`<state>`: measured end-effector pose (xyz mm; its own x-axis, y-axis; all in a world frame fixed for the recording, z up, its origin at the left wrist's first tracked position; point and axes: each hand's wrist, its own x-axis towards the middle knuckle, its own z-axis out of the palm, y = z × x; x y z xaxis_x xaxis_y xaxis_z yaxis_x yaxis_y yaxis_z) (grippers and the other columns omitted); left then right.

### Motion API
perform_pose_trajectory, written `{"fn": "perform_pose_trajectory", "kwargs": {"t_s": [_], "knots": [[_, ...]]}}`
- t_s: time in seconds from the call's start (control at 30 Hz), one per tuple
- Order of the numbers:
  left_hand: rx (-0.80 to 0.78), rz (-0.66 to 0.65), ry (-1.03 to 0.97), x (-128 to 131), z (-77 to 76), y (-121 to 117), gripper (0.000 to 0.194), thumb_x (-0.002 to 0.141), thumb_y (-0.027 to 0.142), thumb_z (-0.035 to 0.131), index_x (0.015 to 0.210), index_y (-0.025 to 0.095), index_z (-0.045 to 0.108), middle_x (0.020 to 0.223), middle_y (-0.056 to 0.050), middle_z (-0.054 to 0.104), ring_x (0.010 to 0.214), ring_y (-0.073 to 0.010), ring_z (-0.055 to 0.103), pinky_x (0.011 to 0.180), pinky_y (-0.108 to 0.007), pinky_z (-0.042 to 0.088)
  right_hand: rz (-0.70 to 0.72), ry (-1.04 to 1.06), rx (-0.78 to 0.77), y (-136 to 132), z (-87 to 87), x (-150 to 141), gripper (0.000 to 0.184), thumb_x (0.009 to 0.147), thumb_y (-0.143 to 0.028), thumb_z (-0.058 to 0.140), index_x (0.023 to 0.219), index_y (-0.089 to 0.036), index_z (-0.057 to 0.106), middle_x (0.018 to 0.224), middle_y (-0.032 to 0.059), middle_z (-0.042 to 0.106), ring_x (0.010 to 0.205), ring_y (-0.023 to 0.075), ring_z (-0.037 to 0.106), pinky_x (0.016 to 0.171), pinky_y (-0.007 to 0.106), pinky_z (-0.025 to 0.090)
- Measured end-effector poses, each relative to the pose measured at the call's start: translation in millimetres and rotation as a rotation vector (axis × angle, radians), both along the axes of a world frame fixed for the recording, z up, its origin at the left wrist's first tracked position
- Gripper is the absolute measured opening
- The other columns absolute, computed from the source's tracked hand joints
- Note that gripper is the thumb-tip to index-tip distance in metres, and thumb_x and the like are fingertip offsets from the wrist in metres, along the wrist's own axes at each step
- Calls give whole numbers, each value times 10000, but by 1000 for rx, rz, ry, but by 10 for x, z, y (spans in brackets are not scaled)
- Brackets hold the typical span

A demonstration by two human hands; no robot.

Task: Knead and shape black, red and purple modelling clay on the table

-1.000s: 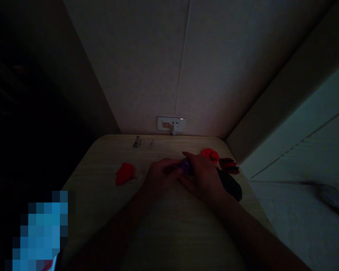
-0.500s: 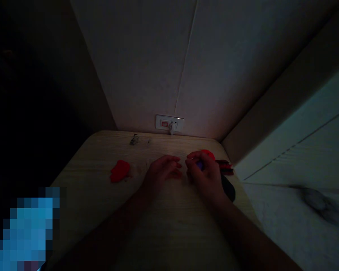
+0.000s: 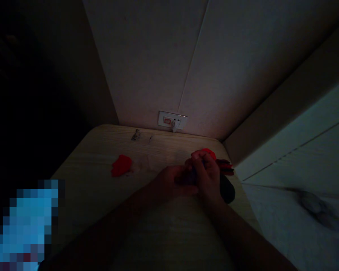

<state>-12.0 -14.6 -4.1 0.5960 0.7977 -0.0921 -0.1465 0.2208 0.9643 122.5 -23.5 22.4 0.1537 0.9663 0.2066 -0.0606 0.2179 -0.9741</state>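
In the dim light my left hand [image 3: 171, 184] curls around the near left side of a dark purple lump [image 3: 191, 177]. My right hand [image 3: 207, 171] is closed over the same lump from the right, its fingertips bent in at the top. The two hands meet over the wooden table [image 3: 158, 233], and their fingers hide most of the lump, so its exact kind cannot be made out. A flat, ragged-edged red piece [image 3: 121, 165] lies on the table to the left of my hands. Just beyond my right hand a red round thing [image 3: 210, 153] is partly covered.
Right of my right hand lie a black-and-red striped thing [image 3: 225, 167] and a dark rounded object [image 3: 227, 189]. A wall socket [image 3: 172, 121] with a plug stands behind the table. Dark marks [image 3: 136, 135] show near the back edge. A pale panel [image 3: 299, 150] borders the right side.
My left hand has moved right, from above a reddish patch on the table, to join my right hand at the purple lump. The view has shifted slightly.
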Motion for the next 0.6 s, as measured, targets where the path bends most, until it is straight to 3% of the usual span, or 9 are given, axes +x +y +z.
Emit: {"fn": "perform_pose_trajectory", "kwargs": {"t_s": [0.13,0.3,0.4,0.5,0.6], "knots": [[90,100,71,-27,33,42,308,798,459,722,886,167,688,741,-23,679,691,-170,631,641,-270,464,-13,-221,70,75,-27,113,278,960,-468,561,881,-218,653,827,20,668,754,170,625,674,275,498],[188,269,185,-93,53,77,367,874,524,606,919,167,678,615,21,596,600,-147,567,595,-261,437,6,-503,41,118,-26,183,449,998,-531,449,769,-199,646,680,4,597,664,169,554,615,284,415],[268,392,301,-114,54,71,310,838,466,655,931,171,679,701,6,641,652,-156,586,606,-261,441,30,-627,-46,108,-14,184,544,1008,-578,378,635,-214,534,570,-14,506,572,161,481,552,295,334],[353,455,370,-118,70,62,253,782,376,707,929,170,688,804,-8,677,720,-160,602,650,-260,458,34,-652,-96,101,-25,186,564,1000,-594,393,580,-230,491,527,-11,489,536,163,454,547,304,305],[331,445,348,-109,87,54,228,788,377,700,878,168,677,738,7,648,671,-148,579,611,-251,443,27,-578,-112,100,-67,175,552,992,-593,419,570,-247,502,494,-7,476,513,172,445,572,317,334]]}}
